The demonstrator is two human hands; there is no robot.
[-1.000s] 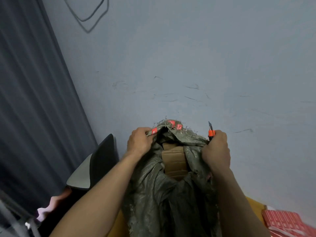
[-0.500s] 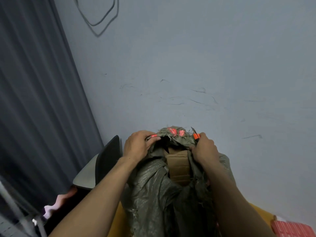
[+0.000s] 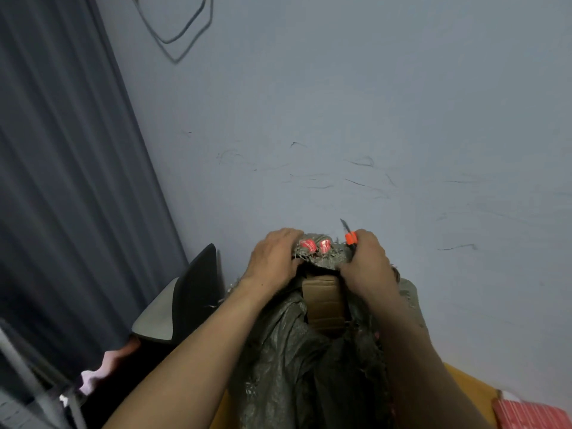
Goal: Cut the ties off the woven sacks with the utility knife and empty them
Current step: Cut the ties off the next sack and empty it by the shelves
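Note:
A grey-green woven sack (image 3: pixel 278 360) stands upright before me against the wall. Its frayed mouth is open and a brown cardboard box (image 3: pixel 323 301) shows inside. Red printed marks (image 3: pixel 315 245) sit on the sack's far rim. My left hand (image 3: pixel 274 258) grips the left side of the rim. My right hand (image 3: pixel 366 264) grips the right side of the rim while also holding the orange utility knife (image 3: pixel 350 235), whose blade points up and away from the sack. No tie is visible.
A pale scuffed wall (image 3: pixel 371 119) rises close behind the sack. Dark curtains (image 3: pixel 62 181) hang at left. A black chair (image 3: pixel 192 292) stands left of the sack. A red patterned box (image 3: pixel 535 414) lies at bottom right on a yellow surface (image 3: pixel 467 385).
Both hands have moved closer together along the sack's rim, narrowing the mouth. The knife blade, briefly lowered, points up again. The camera has tilted slightly.

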